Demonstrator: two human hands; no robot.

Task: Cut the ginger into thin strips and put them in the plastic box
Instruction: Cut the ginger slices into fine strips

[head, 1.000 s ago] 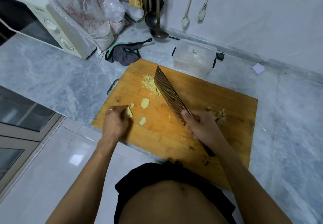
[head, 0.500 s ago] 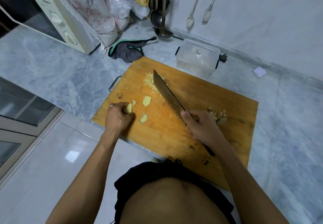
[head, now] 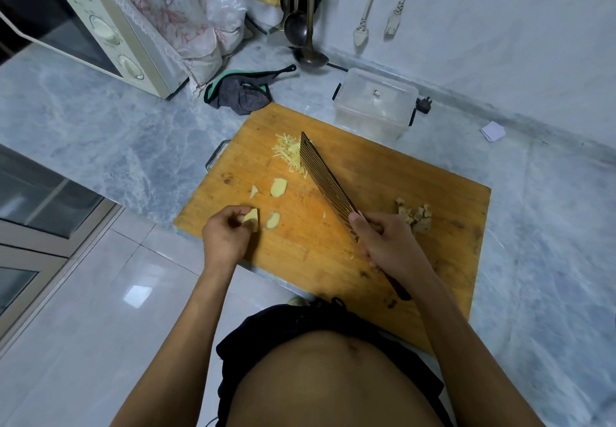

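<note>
On the wooden cutting board my left hand pinches a pale ginger slice at the board's near left corner. Two loose ginger slices and a small sliver lie just beyond it. A heap of thin ginger strips sits at the far side, against the tip of the knife. My right hand grips the knife by its handle, the ridged blade pointing away to the upper left. The clear plastic box, lid on, stands behind the board.
Brown ginger peelings lie on the board's right part. A microwave and a dark cloth sit at the back left, hanging ladles at the wall. A folded paper lies right. The counter edge drops to the floor at left.
My left hand has lifted the ginger slice slightly and turned it outward. The knife and right hand have barely shifted; the camera moved a little closer.
</note>
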